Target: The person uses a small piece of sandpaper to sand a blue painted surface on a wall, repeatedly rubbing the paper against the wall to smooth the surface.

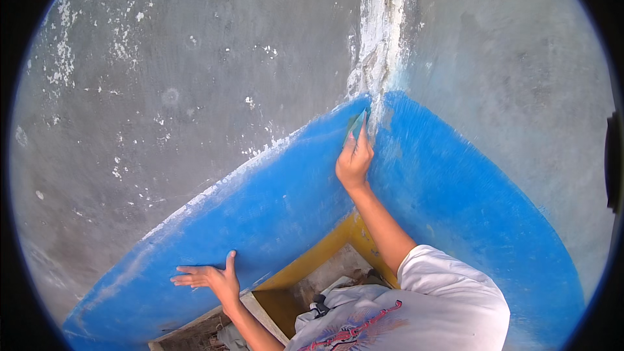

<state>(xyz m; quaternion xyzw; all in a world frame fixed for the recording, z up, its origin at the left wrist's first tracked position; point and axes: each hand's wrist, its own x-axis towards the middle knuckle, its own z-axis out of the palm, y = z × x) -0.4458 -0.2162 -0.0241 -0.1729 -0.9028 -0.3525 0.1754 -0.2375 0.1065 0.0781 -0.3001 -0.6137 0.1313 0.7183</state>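
My right hand [355,163] grips a folded green sheet [360,124], which looks like sandpaper, between the thumb and fingers. Its edge is at the blue painted band [263,204] of the wall, close beside the corner. Lower left, my left hand [217,279] is spread with thumb and fingers apart. It appears to rest on the same blue paint and holds nothing. From the top, a rough white strip [380,24] with flaking paint runs down the corner and narrows beside the sheet.
Grey wall faces [195,107] with white specks rise above the blue. Low down, a yellow painted band [312,261] meets the corner. A ledge or box edge [265,314] runs by my left forearm, with debris and a grey cloth-like piece [234,339] beside it.
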